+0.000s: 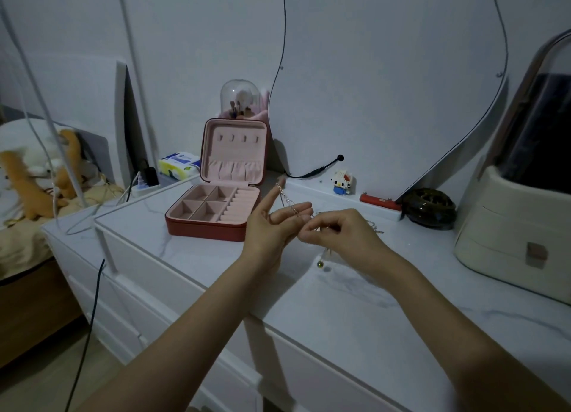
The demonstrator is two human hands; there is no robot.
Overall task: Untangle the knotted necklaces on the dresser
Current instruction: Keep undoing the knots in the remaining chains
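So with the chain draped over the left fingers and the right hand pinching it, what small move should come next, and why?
Probably a gentle pull by the right hand away from the left hand. The necklace chain hangs looped over the raised left index finger, the right fingertips pinch it close by, and a pendant dangles below, so spreading the strands should expose the knot.

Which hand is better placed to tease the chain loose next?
Right, probably. The right hand already pinches the necklace chain at its fingertips, while the left hand is spread open with the chain draped over its raised forefinger, acting as a support.
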